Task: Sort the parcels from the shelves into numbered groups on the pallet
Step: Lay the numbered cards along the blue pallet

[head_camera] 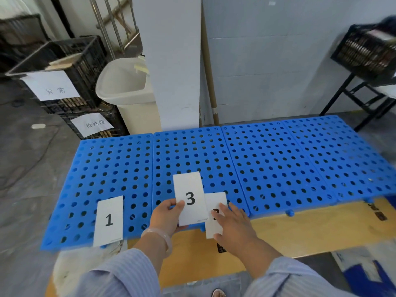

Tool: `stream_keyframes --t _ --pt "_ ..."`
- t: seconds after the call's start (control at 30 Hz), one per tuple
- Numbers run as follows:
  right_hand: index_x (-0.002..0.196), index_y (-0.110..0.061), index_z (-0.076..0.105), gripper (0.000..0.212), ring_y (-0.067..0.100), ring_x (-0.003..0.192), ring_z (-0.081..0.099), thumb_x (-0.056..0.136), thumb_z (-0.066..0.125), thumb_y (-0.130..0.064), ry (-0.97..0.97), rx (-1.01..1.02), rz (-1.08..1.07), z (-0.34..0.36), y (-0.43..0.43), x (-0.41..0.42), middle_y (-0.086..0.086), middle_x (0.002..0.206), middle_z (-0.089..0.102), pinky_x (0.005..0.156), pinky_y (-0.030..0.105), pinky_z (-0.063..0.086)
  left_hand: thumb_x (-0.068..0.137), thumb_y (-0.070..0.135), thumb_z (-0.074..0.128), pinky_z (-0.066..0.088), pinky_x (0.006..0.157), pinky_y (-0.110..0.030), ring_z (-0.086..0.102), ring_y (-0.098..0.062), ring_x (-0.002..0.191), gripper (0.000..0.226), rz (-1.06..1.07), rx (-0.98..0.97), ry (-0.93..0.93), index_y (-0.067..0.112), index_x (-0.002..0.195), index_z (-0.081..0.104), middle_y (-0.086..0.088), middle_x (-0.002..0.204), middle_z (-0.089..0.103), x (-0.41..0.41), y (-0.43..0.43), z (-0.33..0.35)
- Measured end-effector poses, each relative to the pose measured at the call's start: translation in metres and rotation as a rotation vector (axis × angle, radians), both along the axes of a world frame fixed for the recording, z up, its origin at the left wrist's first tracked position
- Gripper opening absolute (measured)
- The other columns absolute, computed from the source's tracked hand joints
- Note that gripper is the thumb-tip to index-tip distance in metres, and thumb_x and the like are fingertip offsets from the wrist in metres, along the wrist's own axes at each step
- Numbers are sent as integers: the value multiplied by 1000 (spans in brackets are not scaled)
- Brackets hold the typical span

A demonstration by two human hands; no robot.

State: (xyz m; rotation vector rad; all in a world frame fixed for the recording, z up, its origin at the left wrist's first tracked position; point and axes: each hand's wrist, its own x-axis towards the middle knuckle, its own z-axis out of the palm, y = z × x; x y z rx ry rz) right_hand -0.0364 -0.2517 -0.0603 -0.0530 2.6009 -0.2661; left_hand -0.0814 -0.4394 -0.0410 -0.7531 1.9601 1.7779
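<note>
Blue perforated pallet [278,168], left hand [166,218] pinching card 3 [189,198], right hand [233,224] flat on neighbouring card [215,202]

A grey concrete floor [32,159] meets a white pillar [171,61] and pale panelled wall [267,61]. To the left stand stacked black crates [90,58] with paper labels [51,84], next to a cream bin [132,103]. A cardboard tube [209,71] leans against the pillar. On the right, a black metal stand [364,97] carries another crate [368,52].

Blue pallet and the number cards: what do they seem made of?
Blue pallet: apparently moulded plastic, slightly glossy, uniform colour, regular round holes. Card 1 and card 3: likely thin matte white paper or card, flat, printed digits.
</note>
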Motion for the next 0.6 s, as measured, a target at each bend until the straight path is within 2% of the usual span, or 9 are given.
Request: stream_keyframes --t 0.2,0.33,0.43,0.5,0.53,0.6 --pt "154 -33 -2 74 19 147 -19 96 43 -46 -50 55 78 -5 -16 -8 -8 160 -18 119 45 -11 93 22 62 60 67 -40 65 -26 90 12 -9 -3 -7 13 101 62 -10 99 66 2 -17 -3" --pt "154 -33 -1 70 19 147 -18 98 41 -42 -33 45 66 -7 -25 -14 -8 160 -17 119 45 -10 93 23 62 60 74 -45 65 -26 91 10 -20 -10 -8 14 98 62 -9 98 66 2 -23 -5" --pt "154 -34 8 61 15 148 -11 101 38 -30 44 -30 -5 -8 -27 -14 -8 162 -9 120 41 -8 93 23 61 60 73 -44 65 -25 91 8 -37 -15 -7 15 96 62 -9 99 65 3 -26 -6" --pt "151 -33 22 52 14 148 6 102 35 -23 133 -144 -126 -4 -26 -13 -6 161 11 122 36 4 93 23 61 60 72 -43 65 -24 90 10 -53 -11 -6 14 99 61 -8 98 65 1 -25 -6" --pt "148 -32 31 47 14 145 19 102 35 -22 167 -207 -197 -1 -25 -13 -5 157 24 120 34 16 94 22 60 60 70 -42 65 -23 88 12 -64 -8 -5 13 100 61 -8 97 65 0 -22 -5" --pt "137 -29 47 37 12 128 43 102 37 -26 180 -355 -367 9 -23 -15 -5 141 47 106 31 38 94 21 60 60 61 -37 65 -22 84 11 -86 0 -4 13 100 61 -7 95 65 -2 -15 -3"
